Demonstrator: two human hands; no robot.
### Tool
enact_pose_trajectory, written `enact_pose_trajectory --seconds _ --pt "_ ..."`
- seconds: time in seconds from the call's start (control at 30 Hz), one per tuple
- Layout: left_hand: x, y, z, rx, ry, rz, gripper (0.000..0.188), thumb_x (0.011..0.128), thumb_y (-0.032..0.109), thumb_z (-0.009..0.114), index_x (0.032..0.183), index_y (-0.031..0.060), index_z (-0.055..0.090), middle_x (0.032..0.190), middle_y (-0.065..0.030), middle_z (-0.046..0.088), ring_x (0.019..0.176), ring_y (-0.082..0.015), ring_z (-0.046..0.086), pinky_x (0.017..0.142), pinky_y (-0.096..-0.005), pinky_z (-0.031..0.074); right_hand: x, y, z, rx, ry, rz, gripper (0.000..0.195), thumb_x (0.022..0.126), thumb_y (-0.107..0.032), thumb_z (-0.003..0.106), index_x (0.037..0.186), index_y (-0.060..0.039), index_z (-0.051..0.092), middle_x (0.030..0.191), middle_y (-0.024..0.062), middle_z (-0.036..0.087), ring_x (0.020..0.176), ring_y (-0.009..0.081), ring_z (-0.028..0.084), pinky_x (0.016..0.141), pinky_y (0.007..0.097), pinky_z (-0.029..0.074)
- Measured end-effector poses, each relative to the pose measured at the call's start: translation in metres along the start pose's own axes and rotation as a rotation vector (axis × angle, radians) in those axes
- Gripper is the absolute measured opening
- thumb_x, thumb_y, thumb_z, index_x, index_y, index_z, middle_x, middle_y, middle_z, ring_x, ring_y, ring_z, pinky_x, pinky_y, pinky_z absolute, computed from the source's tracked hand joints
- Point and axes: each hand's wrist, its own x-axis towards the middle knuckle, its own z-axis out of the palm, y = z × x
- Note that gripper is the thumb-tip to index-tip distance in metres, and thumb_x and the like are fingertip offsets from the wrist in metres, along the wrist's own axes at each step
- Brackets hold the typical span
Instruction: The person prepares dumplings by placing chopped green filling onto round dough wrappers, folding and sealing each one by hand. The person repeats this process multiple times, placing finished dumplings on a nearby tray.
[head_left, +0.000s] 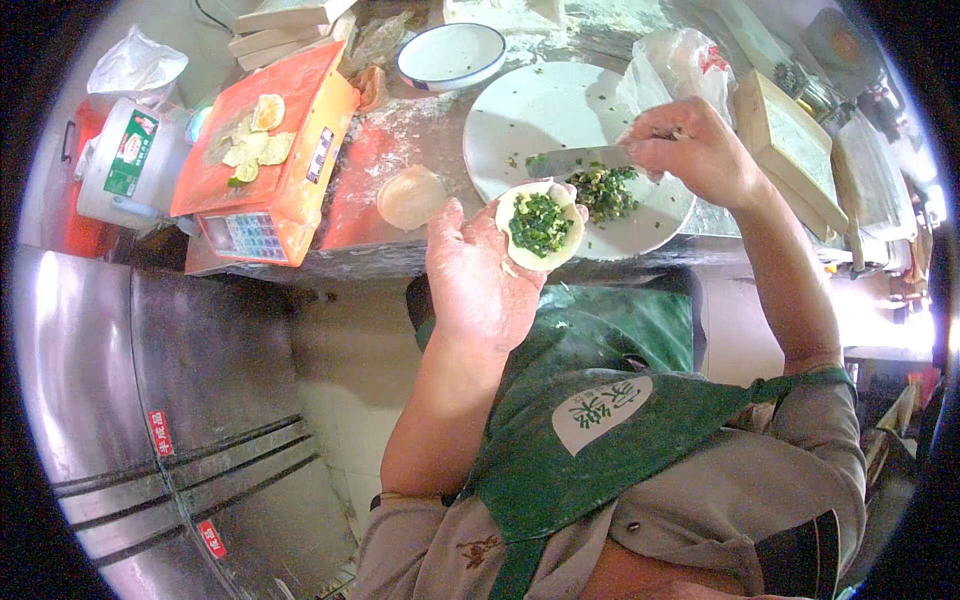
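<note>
On the fingers of my upturned left hand lies a round dough wrapper with chopped green filling heaped in its middle. Its edge curls up slightly around the filling. My right hand grips a flat metal spatula or blade, held level over a large white round plate. Loose chopped filling sits on that plate, just right of the wrapper. Left of my left thumb, a flat dough disc rests on the floury worktop.
An orange scale with citrus peel stands left, beside a white plastic tub. Behind are an enamel bowl and a plastic bag. Pale boxes stand right. Steel cabinet doors rise at lower left.
</note>
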Motion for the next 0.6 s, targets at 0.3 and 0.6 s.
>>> enact_pose_trajectory --seconds 0.3,0.6 --pt "0.011 0.000 0.008 0.010 0.127 0.022 0.068 0.099 0.047 0.026 0.126 -0.0110 0.049 0.120 -0.0237 0.062 0.115 -0.0391 0.059 0.105 -0.0515 0.044 -0.039 0.015 0.008 -0.333 0.148 -0.547 0.012 0.081 -0.002 0.069 0.092 -0.0042 0.073 0.087 0.0129 0.066 0.078 0.0293 0.065 0.069 0.0360 0.052" --pt "0.026 -0.007 0.006 0.037 0.059 0.015 0.035 0.101 0.015 0.041 0.122 -0.0095 0.054 0.116 -0.0213 0.063 0.108 -0.0319 0.064 0.096 -0.0430 0.054 -0.051 0.083 -0.001 -0.787 0.481 -0.417 0.014 0.075 -0.010 0.071 0.088 -0.0111 0.068 0.097 0.0074 0.065 0.087 0.0321 0.065 0.075 0.0439 0.053"
